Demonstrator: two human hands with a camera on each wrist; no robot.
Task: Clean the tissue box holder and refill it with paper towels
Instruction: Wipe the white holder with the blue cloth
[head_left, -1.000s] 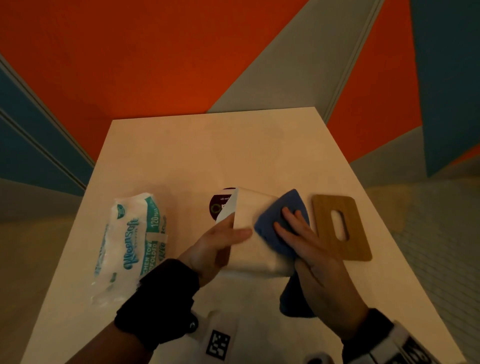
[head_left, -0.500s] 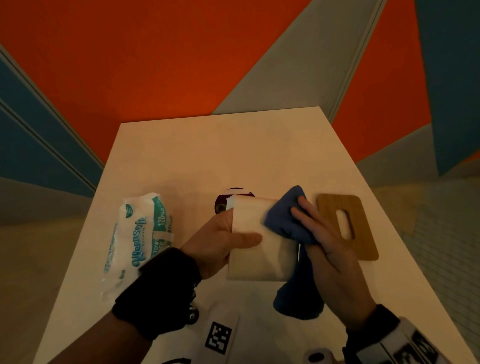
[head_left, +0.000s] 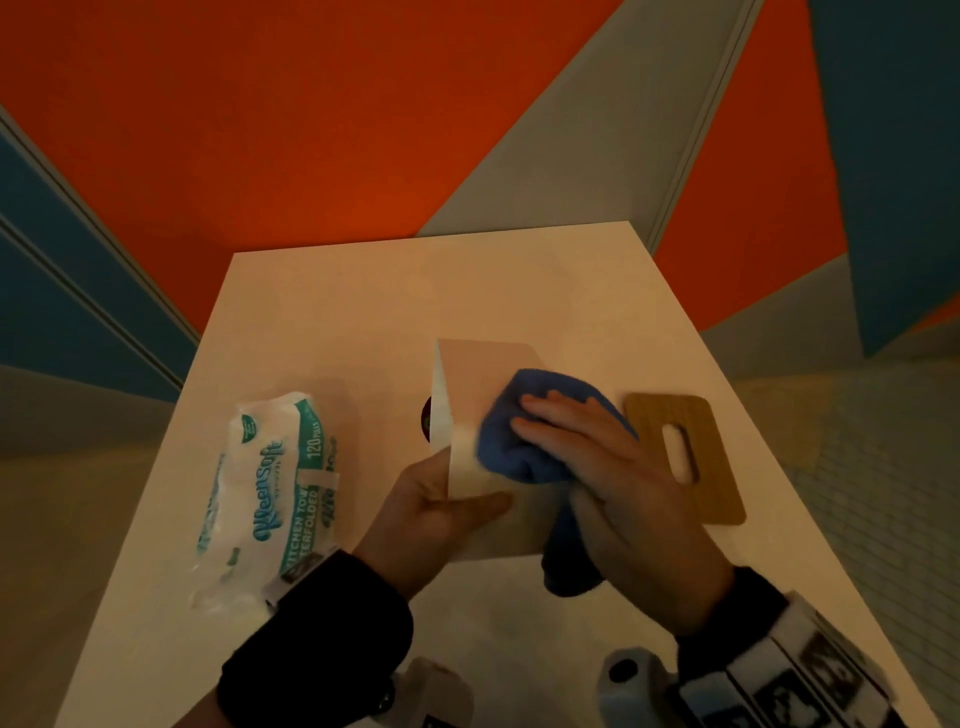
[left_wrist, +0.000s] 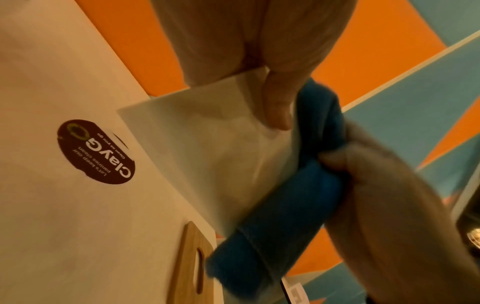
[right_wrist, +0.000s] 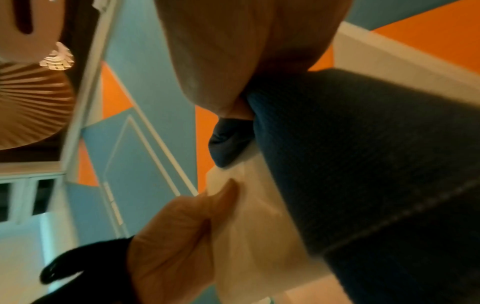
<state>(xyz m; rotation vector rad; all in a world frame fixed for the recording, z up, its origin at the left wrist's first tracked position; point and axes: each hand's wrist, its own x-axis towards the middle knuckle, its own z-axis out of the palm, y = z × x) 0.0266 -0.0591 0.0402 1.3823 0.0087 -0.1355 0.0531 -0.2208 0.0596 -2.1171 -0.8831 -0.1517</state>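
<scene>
My left hand (head_left: 441, 514) grips the white tissue box holder (head_left: 483, 374) by its near left edge and holds it tipped above the table, thumb on the upward face. My right hand (head_left: 597, 467) holds a bunched blue cloth (head_left: 509, 447) and presses it flat-fingered on that face. In the left wrist view the right thumb curls round the blue cloth (left_wrist: 285, 205) against the holder's wall (left_wrist: 207, 144). The right wrist view shows the cloth (right_wrist: 363, 164) over the holder (right_wrist: 254, 236). The wooden slotted lid (head_left: 685, 457) lies to the right, and a wrapped paper towel pack (head_left: 270, 488) to the left.
A round dark sticker (left_wrist: 96, 152) is on the white table (head_left: 363, 301), partly hidden behind the holder. The table's right edge runs close beside the lid. Orange, blue and grey wall panels stand behind the table.
The right hand has slid the cloth from the holder's far right corner leftward onto the middle of its face. The left hand has kept its grip while the holder turned slightly.
</scene>
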